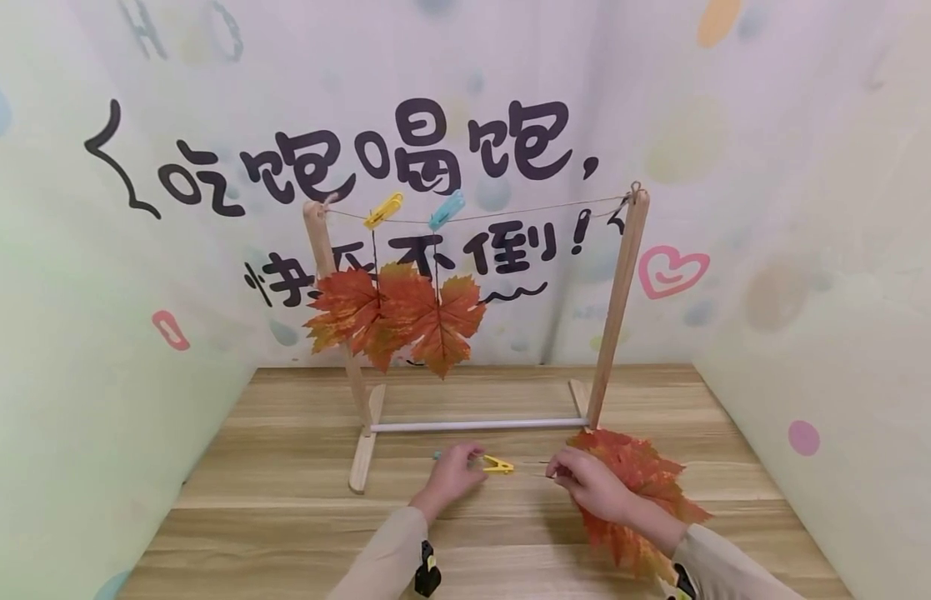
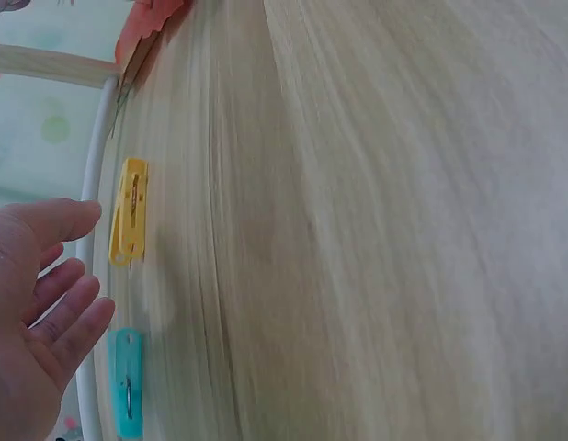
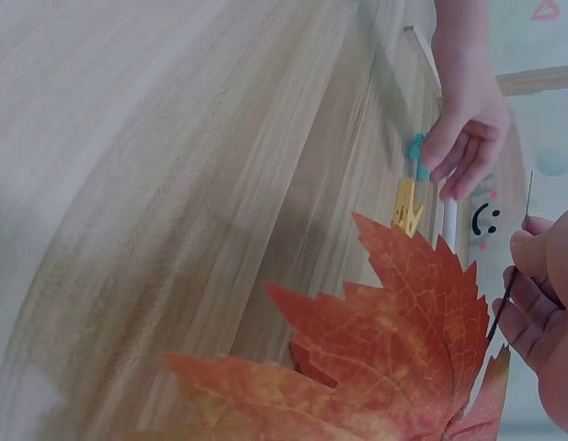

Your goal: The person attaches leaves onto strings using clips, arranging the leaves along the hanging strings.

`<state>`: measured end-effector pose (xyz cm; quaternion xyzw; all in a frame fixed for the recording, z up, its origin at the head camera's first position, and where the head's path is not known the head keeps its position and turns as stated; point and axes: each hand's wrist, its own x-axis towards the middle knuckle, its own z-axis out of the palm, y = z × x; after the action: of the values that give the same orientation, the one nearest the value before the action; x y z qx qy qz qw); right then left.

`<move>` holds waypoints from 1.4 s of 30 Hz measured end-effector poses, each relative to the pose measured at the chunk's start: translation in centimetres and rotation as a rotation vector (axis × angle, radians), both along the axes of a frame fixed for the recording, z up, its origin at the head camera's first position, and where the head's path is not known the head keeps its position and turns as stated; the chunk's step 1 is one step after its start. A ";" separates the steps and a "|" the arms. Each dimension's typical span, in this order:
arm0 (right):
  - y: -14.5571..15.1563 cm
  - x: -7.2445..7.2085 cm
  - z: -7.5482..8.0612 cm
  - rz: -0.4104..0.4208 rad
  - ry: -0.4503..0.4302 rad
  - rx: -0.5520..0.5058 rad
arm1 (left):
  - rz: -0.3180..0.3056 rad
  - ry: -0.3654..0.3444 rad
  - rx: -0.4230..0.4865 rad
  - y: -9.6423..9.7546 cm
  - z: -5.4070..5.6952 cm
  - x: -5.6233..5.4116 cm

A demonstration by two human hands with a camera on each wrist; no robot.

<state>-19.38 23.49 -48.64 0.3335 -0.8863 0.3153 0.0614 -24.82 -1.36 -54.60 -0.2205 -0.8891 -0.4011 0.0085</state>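
My right hand [image 1: 591,482] pinches the thin dark stem [image 3: 506,301] of a red-orange artificial maple leaf [image 1: 641,475] between thumb and fingers. The leaf spreads beneath that hand and wrist, low over the table. To the left, my left hand [image 1: 453,473] hovers with thumb and fingers apart and nothing between them. Right by its fingertips lies a yellow clothespin [image 2: 130,211] on the table. A teal clothespin [image 2: 127,381] lies beside it, mostly covered by the left hand in the head view.
Behind the hands stands a wooden frame [image 1: 618,308] with a white crossbar [image 1: 480,425] near the table. Along its twine [image 1: 540,208], a yellow clothespin [image 1: 382,212] and a blue one [image 1: 446,211] hold two maple leaves [image 1: 438,321]. A printed curtain [image 1: 480,50] hangs behind.
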 end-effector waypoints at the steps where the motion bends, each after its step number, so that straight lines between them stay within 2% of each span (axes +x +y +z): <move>1: -0.1 0.0 0.0 0.002 -0.004 -0.004 | 0.002 -0.001 -0.010 0.2 -0.1 0.0; 7: -0.3 0.4 0.0 -0.013 -0.058 -0.012 | -0.015 0.007 -0.063 1.1 -0.7 0.0; 14: -0.5 0.6 -0.3 0.014 -0.060 -0.032 | -0.007 0.124 -0.113 1.2 -1.6 0.0; 17: -0.5 0.6 -0.5 0.017 -0.059 -0.040 | 0.011 0.114 -0.091 1.0 -1.7 0.1; 22: -0.5 0.6 -1.0 0.021 -0.083 -0.047 | 0.029 0.056 -0.080 0.7 -1.8 0.5; 31: -1.0 0.8 -1.1 0.039 -0.075 -0.072 | 0.011 0.010 -0.100 0.1 -1.4 1.0; 37: -1.5 0.8 -0.3 0.043 -0.137 -0.090 | -0.014 0.029 -0.116 -0.1 -1.3 1.2; 42: -1.6 0.4 0.2 0.066 -0.151 -0.109 | -0.021 0.047 -0.107 -0.2 -1.2 1.3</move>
<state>-18.94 21.84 -48.40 0.3338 -0.8586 0.3891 0.0018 -23.55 -1.56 -55.76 -0.2393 -0.9065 -0.3476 0.0136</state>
